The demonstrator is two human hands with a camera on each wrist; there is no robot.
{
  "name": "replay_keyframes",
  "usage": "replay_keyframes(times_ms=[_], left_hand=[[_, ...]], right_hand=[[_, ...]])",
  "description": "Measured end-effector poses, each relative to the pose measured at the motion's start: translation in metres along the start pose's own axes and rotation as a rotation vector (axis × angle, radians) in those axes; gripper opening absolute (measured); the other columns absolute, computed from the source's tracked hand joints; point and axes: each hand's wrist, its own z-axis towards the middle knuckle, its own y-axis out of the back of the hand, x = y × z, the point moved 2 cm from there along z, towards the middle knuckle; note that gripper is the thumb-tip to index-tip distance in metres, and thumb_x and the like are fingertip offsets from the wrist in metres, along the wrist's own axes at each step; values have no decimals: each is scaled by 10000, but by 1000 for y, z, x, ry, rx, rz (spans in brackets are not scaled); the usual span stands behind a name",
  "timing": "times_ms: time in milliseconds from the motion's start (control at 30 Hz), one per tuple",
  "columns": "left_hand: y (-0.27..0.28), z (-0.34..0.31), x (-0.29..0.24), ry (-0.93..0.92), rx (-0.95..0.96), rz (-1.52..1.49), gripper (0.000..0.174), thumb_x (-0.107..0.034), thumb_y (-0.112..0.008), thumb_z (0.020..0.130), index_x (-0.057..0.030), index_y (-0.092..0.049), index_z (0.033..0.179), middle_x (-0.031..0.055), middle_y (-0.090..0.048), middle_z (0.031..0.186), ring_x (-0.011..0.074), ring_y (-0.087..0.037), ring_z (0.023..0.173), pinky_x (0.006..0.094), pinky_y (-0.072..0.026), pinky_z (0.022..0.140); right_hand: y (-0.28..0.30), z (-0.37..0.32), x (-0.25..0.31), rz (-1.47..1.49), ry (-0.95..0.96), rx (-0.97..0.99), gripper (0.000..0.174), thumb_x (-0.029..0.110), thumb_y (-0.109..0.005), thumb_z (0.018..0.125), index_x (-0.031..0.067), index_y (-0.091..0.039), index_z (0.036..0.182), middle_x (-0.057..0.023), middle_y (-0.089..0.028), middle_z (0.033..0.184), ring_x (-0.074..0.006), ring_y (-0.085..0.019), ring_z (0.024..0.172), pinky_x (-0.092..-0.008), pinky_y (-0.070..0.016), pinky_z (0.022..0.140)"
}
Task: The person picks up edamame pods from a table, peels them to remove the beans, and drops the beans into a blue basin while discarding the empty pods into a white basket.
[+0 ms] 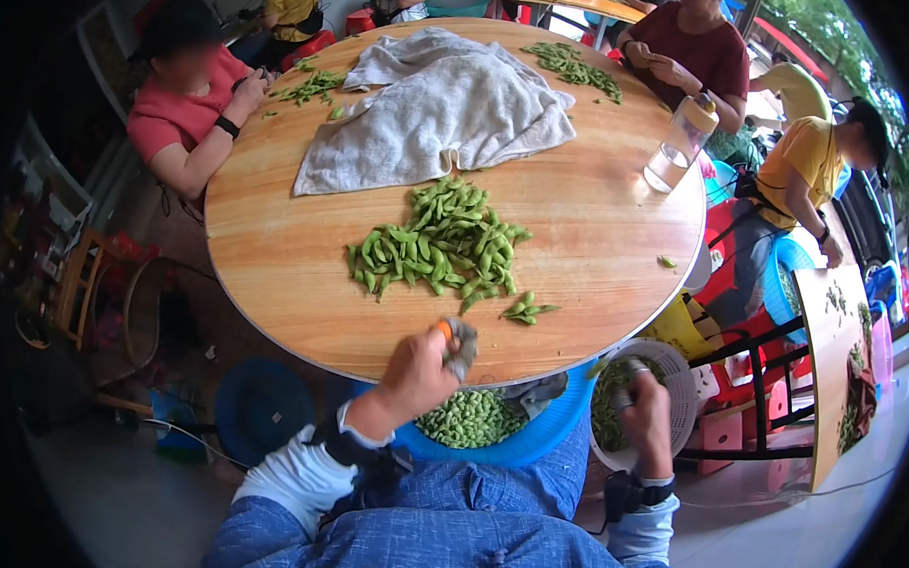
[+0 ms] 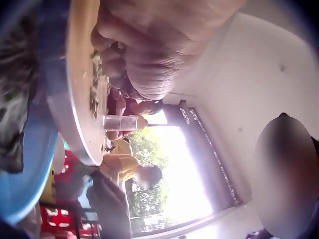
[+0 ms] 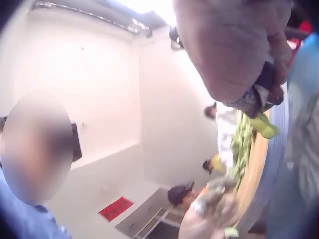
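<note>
My left hand (image 1: pixel 418 375) is over the near table edge, its fingers curled, with grey and orange coverings on the fingertips; whether anything is in it I cannot tell. A heap of green pods (image 1: pixel 438 239) lies beyond it on the round wooden table (image 1: pixel 262 231), with a few loose pods (image 1: pixel 525 309) nearer. To the right, my right hand (image 1: pixel 647 417) is above a white basket (image 1: pixel 684 401) of green pods. The right wrist view has this hand (image 3: pixel 234 55) pinching a green pod (image 3: pixel 264 125) between covered fingertips.
A blue basin (image 1: pixel 569 420) with shelled beans (image 1: pixel 469 420) and a dark cloth (image 1: pixel 535 393) sits below the table edge. Farther back are a grey towel (image 1: pixel 438 104), a clear bottle (image 1: pixel 675 146) and more pods (image 1: pixel 572 68). People sit around the table.
</note>
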Motion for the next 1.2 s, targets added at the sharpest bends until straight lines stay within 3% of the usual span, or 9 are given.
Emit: replay_keyframes(times_ms=[33,67,300,600,833,967,1067,1167,1200], left_hand=[[5,15,2,-43,-59,121,151,-88,-547,766,14,-523,874,114,-573,651,175,-583,609,278,-449,567],[8,30,-1,-73,-118,256,169,-119,-562,742,-1,-522,856,171,-555,625,281,-580,595,331,-451,553],[-1,73,16,-148,-23,714,113,-143,-540,690,-36,-520,720,164,-549,602,330,-548,571,425,-412,500],[25,40,-9,-277,-226,642,160,-187,-627,682,-45,-578,734,142,-523,540,301,-530,500,379,-402,446],[14,0,-30,-264,-41,295,170,-115,-641,657,-30,-584,793,142,-560,607,283,-557,543,334,-426,475],[22,1,-28,-38,408,49,276,-204,-602,736,-17,-540,928,76,-562,659,189,-554,592,301,-435,559],[0,-2,2,-84,666,-486,247,-171,-556,796,1,-523,971,5,-559,765,72,-506,699,239,-420,628],[4,-6,-8,213,732,-696,197,-121,-500,841,-17,-526,1007,-70,-511,879,19,-444,812,187,-382,697],[0,-7,-5,153,682,-784,198,-145,-533,827,-19,-538,980,-61,-522,848,19,-450,788,192,-387,688]], right_hand=[[9,-2,-6,-1,-43,-129,222,84,-594,695,-19,-552,887,-180,-548,616,-305,-541,543,-363,-415,506],[12,-4,-21,12,-19,-177,207,73,-581,707,-25,-552,888,-155,-549,602,-263,-536,525,-341,-411,499],[0,-15,-21,419,-19,-153,114,28,-532,766,-53,-565,839,-1,-518,603,-47,-435,570,-208,-371,492],[-50,-3,75,992,129,375,206,100,-530,817,-37,-556,969,-22,-584,778,-79,-517,713,-207,-417,640],[-61,17,124,1305,-20,475,231,143,-547,789,9,-557,977,-4,-528,662,-50,-428,533,-166,-313,475],[-57,13,117,1387,61,565,234,124,-563,775,3,-559,975,-8,-556,693,-59,-476,578,-174,-364,526],[-51,8,118,1380,112,679,212,78,-547,797,-9,-548,991,-36,-590,857,-91,-533,714,-214,-426,670],[-51,7,116,1350,58,564,222,56,-556,786,-20,-544,994,-39,-586,855,-108,-536,742,-238,-430,717],[-51,6,116,1353,38,536,226,63,-552,790,-18,-542,1001,-34,-585,857,-103,-534,748,-233,-429,716]])
